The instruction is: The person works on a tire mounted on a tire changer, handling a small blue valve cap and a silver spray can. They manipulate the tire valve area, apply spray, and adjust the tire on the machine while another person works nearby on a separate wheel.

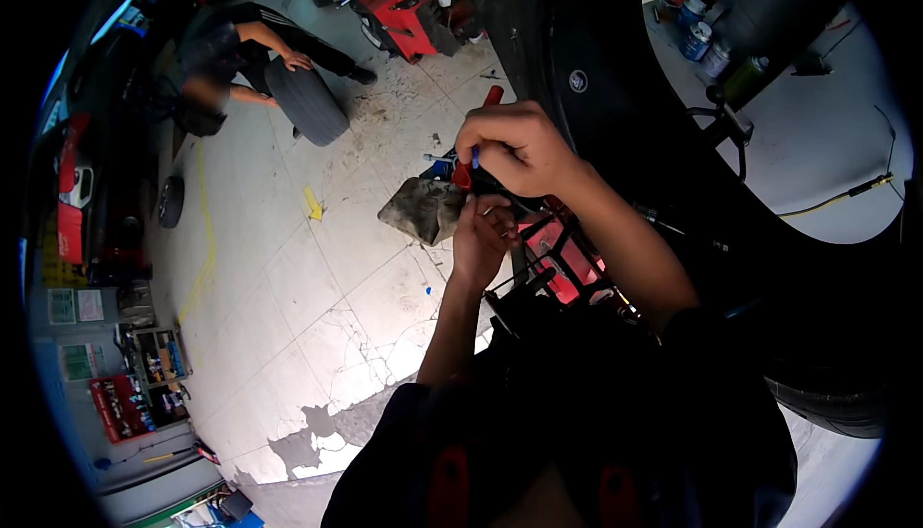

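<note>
The right hand (pixel 519 150), nearer to the viewer's right, is curled closed, apparently around a red tool (pixel 493 96), one end of which projects beyond the knuckles. A red piece (pixel 461 176) and a blue piece (pixel 475 156) show at its fingers; whether the two red parts are one object is hidden by the grip. If they are, the long axis slants from beyond the right hand down and slightly left, toward the left fingertips. The left hand (pixel 481 239) lies just below, its fingers bent; whether they pinch anything cannot be told. The right hand is thus the nearer to the tool's projecting end, the left to the lower red piece. Just left of the left fingers is a worn grey sheet (pixel 409 211), contact uncertain; to their lower right, a red box-like object (pixel 567 273) behind dark bars. Well apart, beyond the hands to the upper left, a co-worker (pixel 226 52) steadies a tyre (pixel 310 105) near a red cart (pixel 413 23).
</note>
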### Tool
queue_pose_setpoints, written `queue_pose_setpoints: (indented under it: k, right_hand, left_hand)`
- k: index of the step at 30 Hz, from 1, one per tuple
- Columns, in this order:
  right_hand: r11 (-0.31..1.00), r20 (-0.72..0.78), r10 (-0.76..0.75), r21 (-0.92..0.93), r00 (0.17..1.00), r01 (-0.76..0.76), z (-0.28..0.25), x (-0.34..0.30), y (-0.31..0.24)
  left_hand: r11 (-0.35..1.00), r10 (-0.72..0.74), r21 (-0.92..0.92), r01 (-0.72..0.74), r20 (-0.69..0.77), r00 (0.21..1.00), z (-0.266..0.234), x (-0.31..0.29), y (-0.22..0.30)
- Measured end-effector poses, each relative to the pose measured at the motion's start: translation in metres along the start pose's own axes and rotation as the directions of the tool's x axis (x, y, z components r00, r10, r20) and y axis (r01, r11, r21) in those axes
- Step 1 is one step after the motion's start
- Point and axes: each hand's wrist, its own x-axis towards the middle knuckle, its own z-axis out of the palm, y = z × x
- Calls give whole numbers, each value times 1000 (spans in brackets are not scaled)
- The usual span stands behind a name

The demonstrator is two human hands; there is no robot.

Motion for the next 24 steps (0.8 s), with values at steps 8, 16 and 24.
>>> queue_pose_setpoints:
  k: [8, 16, 24]
  right_hand:
    - [811, 437, 538, -503, 721, -300, 140, -115, 43]
    - [718, 589, 685, -647, 429, -257, 125, -127, 67]
    - [535, 406, 795, -820, 451, -206, 124, -119, 60]
  left_hand:
    - [998, -61, -19, 58, -343, 937, -89, -56, -2]
    - [816, 88, 574, 59, -225, 971, -90, -72, -33]
    - [977, 100, 213, -7, -427, 899, -86, -24, -52]
